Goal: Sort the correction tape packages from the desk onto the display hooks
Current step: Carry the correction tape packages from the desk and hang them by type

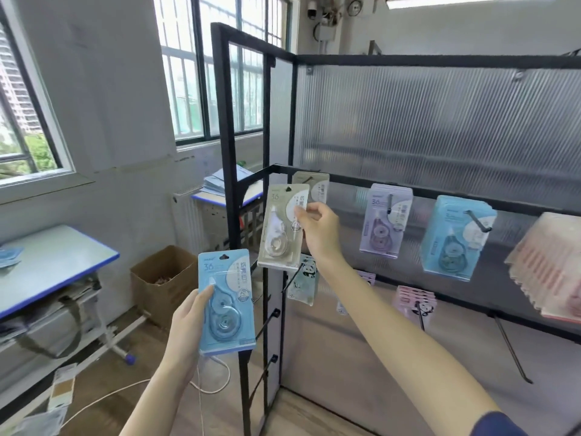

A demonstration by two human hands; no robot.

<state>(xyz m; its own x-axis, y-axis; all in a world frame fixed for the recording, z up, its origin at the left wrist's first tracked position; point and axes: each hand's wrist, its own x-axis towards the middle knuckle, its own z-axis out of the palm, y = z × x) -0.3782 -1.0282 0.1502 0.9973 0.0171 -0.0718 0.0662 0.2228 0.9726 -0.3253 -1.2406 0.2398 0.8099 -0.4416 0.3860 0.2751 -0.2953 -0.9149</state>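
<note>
The person is standing at the black display rack [408, 61] with both hands occupied, so the sorting is looking well under way rather than freshly begun. The right hand [317, 228] is pinching a beige correction tape package [281, 226] by its upper right edge, thumb and fingers curled on the card, and is holding it up in front of the top rail, just before a beige package [314, 184] that is already hanging at the rack's left end; the hang hole does not appear to be over a hook yet. The left hand [191, 313] is gripping a blue correction tape package [226, 302] lower down, thumb lying across its front, waiting in front of the rack's corner post. On the top rail, a purple stack [385, 221], a blue stack [456, 237] and a pink stack [547, 265] are each hanging on their own hooks, and panda-printed packages [305, 278] are hanging on the rail below. By my reading, the beige one is going with its match next, and the blue one is needing a trip across to the blue stack. At least one blue package [9, 256] is lying on the desk [63, 262] at far left, so some fetching is probably remaining.
</note>
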